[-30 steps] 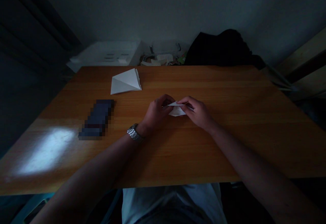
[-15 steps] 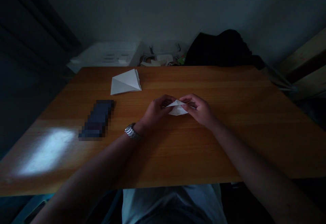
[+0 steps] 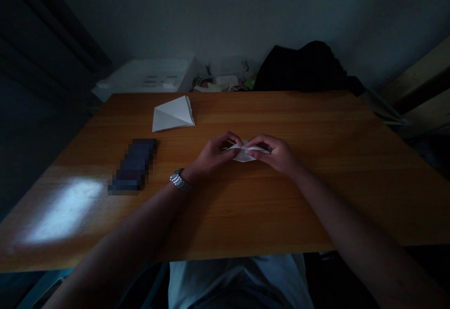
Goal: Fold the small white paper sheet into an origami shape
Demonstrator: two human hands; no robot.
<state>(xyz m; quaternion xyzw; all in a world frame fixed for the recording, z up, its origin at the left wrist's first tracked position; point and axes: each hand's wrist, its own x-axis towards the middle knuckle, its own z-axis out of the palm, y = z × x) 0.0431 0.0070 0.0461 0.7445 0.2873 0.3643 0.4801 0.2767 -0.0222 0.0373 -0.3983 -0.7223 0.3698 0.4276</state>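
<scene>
The small folded white paper (image 3: 243,157) is between the two hands, over the middle of the brown wooden table (image 3: 225,224). Its long axis goes left to right. The left hand (image 3: 210,157) pinches its left end and the right hand (image 3: 282,155) its right end, so neither is nearer. I cannot read any writing or brand.

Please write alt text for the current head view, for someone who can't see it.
A bare left hand and bare right hand pinch a small folded white paper piece above a brown wooden table. Farther back, to the left, lies a larger folded white paper; nearer is a dark pixelated rectangle.
</scene>
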